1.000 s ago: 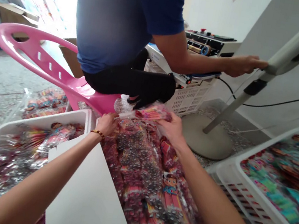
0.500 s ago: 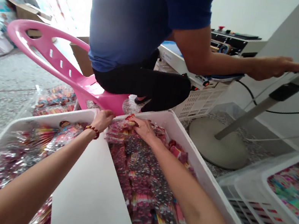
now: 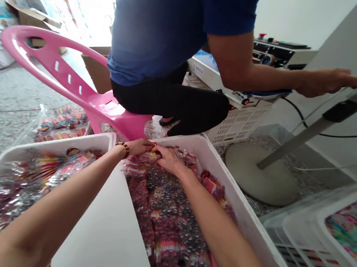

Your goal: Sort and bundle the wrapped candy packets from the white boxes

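Observation:
My left hand, with a beaded bracelet at the wrist, reaches to the far end of the right white bin. Its fingers are closed on the edge of small clear plastic packets with pink and red contents. Beside it, nearly touching, my right hand curls its fingers around the same packets; the fingertips are partly hidden. Many similar packets lie in rows below my hands. A long white panel runs toward me between this bin and the left white bin, which holds more shiny packets.
Just ahead, a person in a blue shirt sits on a pink plastic chair, one hand on a grey pole stand. A machine stands beyond. To the right is a white slatted basket; bagged goods lie on the floor.
My left hand has left the bin's rim and moved right, onto the packets beside my right hand. The right hand stays at about the same place.

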The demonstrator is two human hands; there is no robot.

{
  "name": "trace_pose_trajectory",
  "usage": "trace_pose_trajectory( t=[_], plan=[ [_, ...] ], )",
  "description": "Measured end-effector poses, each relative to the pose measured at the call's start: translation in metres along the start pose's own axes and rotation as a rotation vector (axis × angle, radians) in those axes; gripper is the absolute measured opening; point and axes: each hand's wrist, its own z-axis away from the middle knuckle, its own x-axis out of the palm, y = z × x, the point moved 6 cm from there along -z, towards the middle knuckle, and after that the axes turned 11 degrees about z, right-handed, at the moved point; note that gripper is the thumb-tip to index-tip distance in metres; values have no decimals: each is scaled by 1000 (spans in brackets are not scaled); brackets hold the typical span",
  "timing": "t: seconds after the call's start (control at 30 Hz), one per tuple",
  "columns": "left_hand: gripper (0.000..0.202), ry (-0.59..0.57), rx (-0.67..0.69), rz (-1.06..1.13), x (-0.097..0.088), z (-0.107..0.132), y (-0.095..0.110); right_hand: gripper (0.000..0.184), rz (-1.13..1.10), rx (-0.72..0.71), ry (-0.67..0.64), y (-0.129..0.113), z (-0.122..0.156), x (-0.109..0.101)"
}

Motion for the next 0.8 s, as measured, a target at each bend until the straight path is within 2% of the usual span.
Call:
trace_pose_trajectory(
  t=[0.13, 0.27, 0.47, 0.57, 0.7, 0.8],
  plan=[
    [48, -16, 10, -160, 12, 5, -1, 45, 47, -33, -58, -4, 1, 3],
    [56, 25, 15, -179, 19, 12, 1, 55, 85, -95, 6, -7, 7, -2],
    [54, -12, -71, -61, 10, 5, -9, 42, 160, -62, -22, -5, 10, -6],
    [57, 25, -78, 18, 3, 1, -10, 43, 223, -42, -30, -6, 8, -8],
    [59, 91, -115, -19, -4, 3, -9, 55, 160, -33, -72, -8, 9, -12],
    [56, 59, -112, -107, -1, 3, -9, 51, 101, -34, -43, -8, 11, -15]
  ],
)
